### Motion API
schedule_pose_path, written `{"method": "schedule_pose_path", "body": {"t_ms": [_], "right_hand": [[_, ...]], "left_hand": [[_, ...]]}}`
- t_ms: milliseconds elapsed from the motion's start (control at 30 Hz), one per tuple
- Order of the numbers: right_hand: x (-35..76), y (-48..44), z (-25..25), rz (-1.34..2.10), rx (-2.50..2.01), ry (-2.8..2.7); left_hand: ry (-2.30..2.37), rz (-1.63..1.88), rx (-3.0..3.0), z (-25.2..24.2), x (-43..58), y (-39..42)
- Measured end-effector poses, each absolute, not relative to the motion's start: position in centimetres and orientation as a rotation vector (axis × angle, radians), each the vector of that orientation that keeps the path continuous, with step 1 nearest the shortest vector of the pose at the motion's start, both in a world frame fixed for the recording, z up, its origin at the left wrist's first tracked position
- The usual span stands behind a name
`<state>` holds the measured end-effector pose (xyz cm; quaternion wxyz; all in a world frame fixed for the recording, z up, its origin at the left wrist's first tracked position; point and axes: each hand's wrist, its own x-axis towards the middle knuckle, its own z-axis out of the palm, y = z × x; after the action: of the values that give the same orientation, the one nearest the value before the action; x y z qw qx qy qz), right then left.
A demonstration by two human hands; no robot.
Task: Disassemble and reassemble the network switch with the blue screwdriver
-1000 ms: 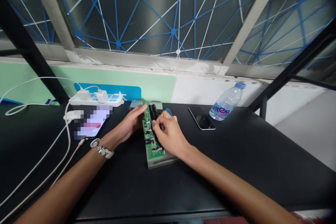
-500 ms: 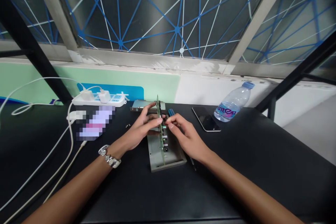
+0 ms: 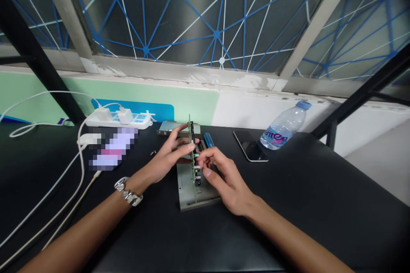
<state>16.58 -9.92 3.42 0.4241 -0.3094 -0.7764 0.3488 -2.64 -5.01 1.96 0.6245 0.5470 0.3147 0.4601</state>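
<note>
A green circuit board [image 3: 194, 172] stands on edge over a grey metal tray [image 3: 187, 196] on the black table. My left hand [image 3: 171, 151], a metal watch on its wrist, grips the board's upper part between thumb and fingers. On the board's right face are small components. My right hand [image 3: 222, 175] is beside that face with its fingers bent, the fingertips close to the components. Whether anything sits between those fingertips is too small to make out. Behind the board lie a flat metal part [image 3: 165, 127] and a blue-handled tool [image 3: 209, 139].
A black phone [image 3: 251, 147] and a tilted water bottle [image 3: 285, 128] are on the right. At the left are a white power strip [image 3: 141, 120], a blurred-out phone [image 3: 117, 149] and white cables [image 3: 81, 170]. A window wall rises behind the table.
My right hand has moved down along the board, nearer the lower components. My left hand keeps its hold. The whole view has shifted slightly.
</note>
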Motion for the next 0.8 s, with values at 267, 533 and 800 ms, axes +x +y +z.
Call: {"method": "schedule_pose_path", "body": {"t_ms": [267, 533, 800], "right_hand": [[16.48, -10.30, 3.49, 0.845, -0.723, -1.984], [16.14, -10.54, 3.19, 0.762, -0.767, -2.018], [16.16, -10.51, 3.24, 0.808, -0.786, -1.982]], "left_hand": [[0.720, 1.066, 1.258, 1.75, -2.74, -4.85], [0.746, 1.064, 1.275, 1.85, -2.84, -4.86], [0.750, 1.058, 1.294, 1.77, -2.84, -4.75]]}}
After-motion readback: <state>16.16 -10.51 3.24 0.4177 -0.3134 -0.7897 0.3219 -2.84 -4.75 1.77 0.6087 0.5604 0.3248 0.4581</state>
